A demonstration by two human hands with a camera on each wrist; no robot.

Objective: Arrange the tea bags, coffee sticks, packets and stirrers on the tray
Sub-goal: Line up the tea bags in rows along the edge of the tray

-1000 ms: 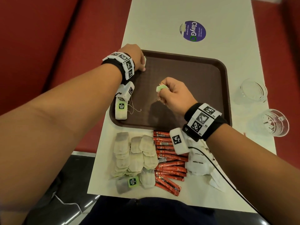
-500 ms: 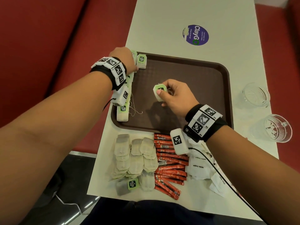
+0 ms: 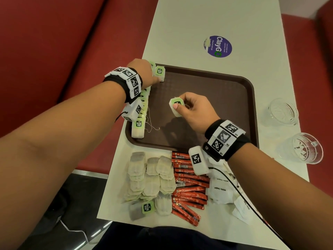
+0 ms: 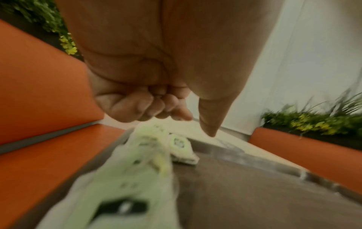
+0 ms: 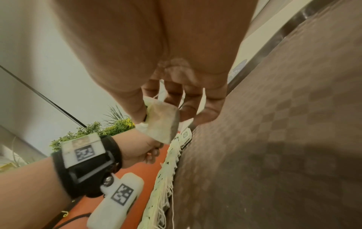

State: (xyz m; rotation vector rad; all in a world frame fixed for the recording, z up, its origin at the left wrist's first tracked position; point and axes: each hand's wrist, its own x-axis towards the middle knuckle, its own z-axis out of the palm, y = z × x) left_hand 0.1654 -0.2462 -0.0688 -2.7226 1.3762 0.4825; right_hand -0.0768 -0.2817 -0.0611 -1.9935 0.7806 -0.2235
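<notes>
The right hand (image 3: 193, 112) keeps a narrow grip: thumb and fingers pinch one tea bag (image 3: 176, 108) above the middle of the brown tray (image 3: 225, 109). The left hand (image 3: 142, 73) is at the far left corner of the tray, fingers curled and holding nothing, beside a row of tea bags (image 3: 142, 112) along the left edge. On the white surface (image 3: 189, 20), near the person, lie loose tea bags (image 3: 151, 179), red coffee sticks (image 3: 189, 188) and white sugar packets (image 3: 220, 190).

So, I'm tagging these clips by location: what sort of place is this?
Probably a cafe or food-court booth: red bench seating, a brown serving tray and a clean-up sticker on the white table.
</notes>
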